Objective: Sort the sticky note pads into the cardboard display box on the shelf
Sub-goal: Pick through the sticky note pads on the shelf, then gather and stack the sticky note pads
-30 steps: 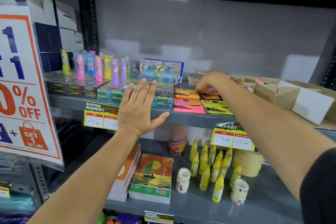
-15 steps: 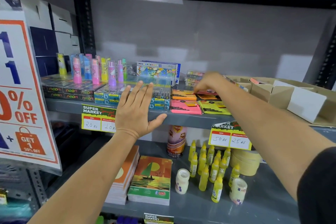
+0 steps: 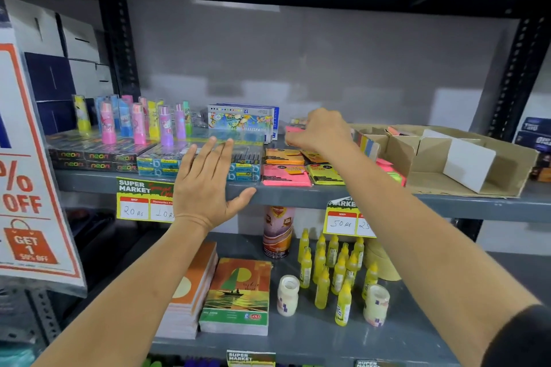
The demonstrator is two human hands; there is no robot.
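My right hand (image 3: pixel 320 131) has its grip closed on a pink sticky note pad (image 3: pixel 293 129), pinched between thumb and fingers and lifted clear of the shelf (image 3: pixel 298 195); only the pad's left end shows past my knuckles, so I cannot tell how thick it is or whether I hold more than one. My left hand (image 3: pixel 208 185) has its grip released, palm flat and fingers spread, hovering in front of the shelf edge and holding nothing.

I take the cardboard display box (image 3: pixel 447 158) as my landmark. The held pad is to the left of the box, near its left end. Further left of the box, flat on the shelf, lie the pads not yet sorted: two orange pads (image 3: pixel 283 156) toward the back, a large pink pad (image 3: pixel 286 177) and a yellow pad (image 3: pixel 325 174) at the front edge. Just in front of the box's left corner a few pink and green pads (image 3: pixel 390 173) peek out from behind my forearm. Inside the box's left compartment a multicoloured strip pad (image 3: pixel 368 144) stands on edge, and something pink shows at the back.

I judge the step to be the carry: pad picked, not yet placed. The next move calls for swinging my right hand rightward over the box wall, choosing a compartment that suits this pad, and lowering it in squarely before I let go.
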